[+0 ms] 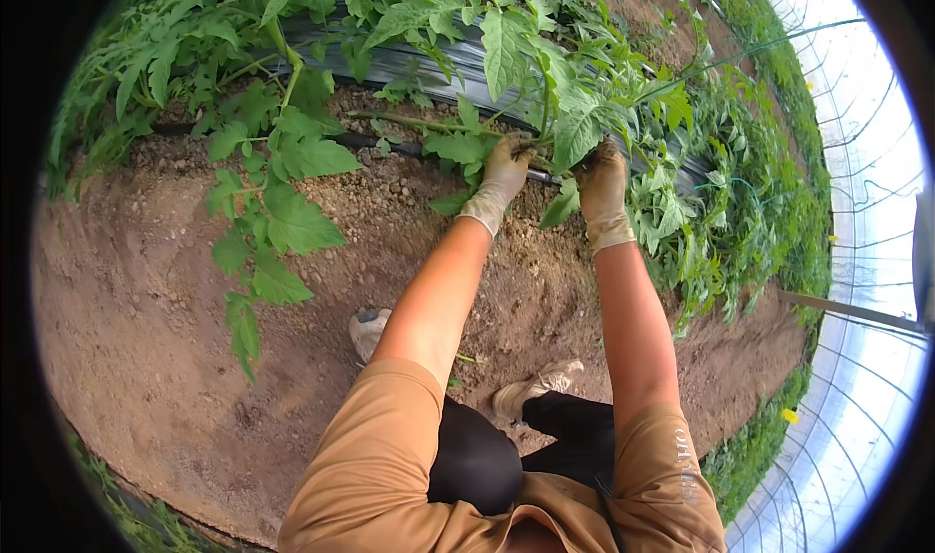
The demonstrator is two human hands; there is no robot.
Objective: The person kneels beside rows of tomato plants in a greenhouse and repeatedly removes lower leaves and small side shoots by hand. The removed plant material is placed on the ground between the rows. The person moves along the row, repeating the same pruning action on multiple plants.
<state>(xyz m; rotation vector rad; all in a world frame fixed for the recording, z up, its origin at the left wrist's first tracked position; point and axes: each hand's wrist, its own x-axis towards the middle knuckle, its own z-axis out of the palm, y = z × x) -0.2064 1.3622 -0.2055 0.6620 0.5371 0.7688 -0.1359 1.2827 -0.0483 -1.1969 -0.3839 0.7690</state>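
My left hand point(505, 170), in a thin pale glove with dirty fingertips, has its fingers closed around a stem point(438, 124) low on a tomato plant. To its right is my right hand point(605, 188), gloved the same way, its fingers dark with soil or stain. Tomato leaves point(575, 133) hang between the two hands and partly cover the right fingertips, so I cannot tell what those fingers hold. Just beneath the hands passes a black irrigation pipe point(537, 176), lying along the edge of the bed.
Silvery-black mulch film point(460, 60) covers the bed behind the hands. A leafy tomato shoot point(281, 188) droops over the soil path point(182, 275) at left. Green twine point(760, 48) stretches up to the right. A clear greenhouse wall point(862, 210) stands beyond the plants. My shoes point(537, 386) rest on the path.
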